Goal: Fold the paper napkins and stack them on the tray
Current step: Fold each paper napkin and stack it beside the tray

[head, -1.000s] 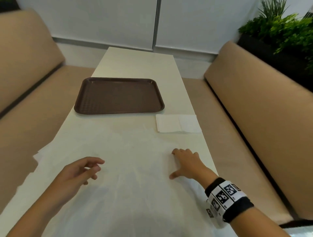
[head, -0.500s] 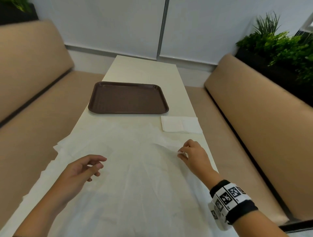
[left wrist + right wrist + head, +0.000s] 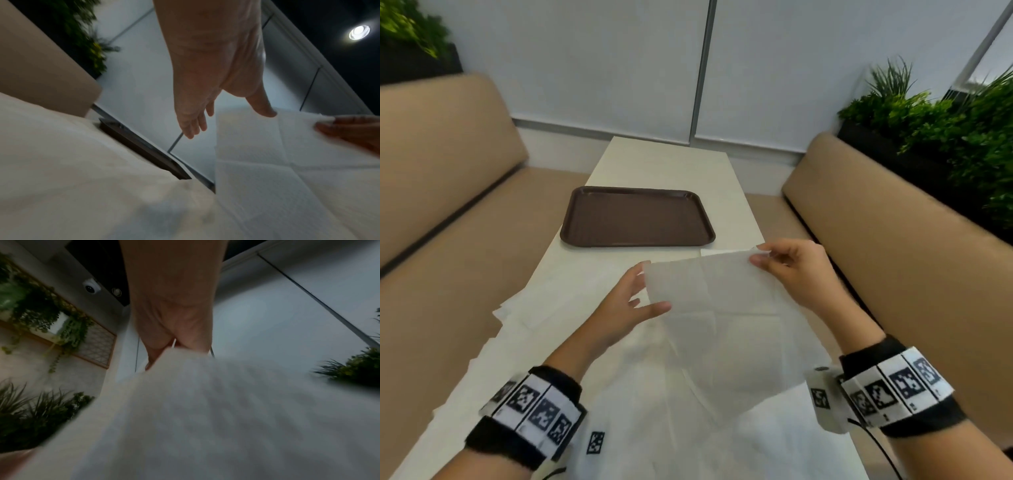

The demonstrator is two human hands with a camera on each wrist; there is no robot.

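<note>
Head view: right hand (image 3: 794,270) has pinched a napkin (image 3: 719,308) corner up off the worktop (image 3: 671,164), left hand (image 3: 626,305) open-fingered beside it (tray (image 3: 637,216) bare), folding starts.

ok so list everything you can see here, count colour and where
tray: one, dark brown, on the table beyond the hands, nothing on it
lifted napkin: one, white, unfolded, raised between the hands
napkins on the table: several, white, spread unfolded under the hands
folded napkin: one, white, right of the tray, mostly hidden
table: one, cream
benches: two, tan, either side
plants: green, behind both benches
wrist bands: two, black and white
left hand: fingers straight, touching the napkin's left edge
right hand: pinches the napkin's far corner
</note>
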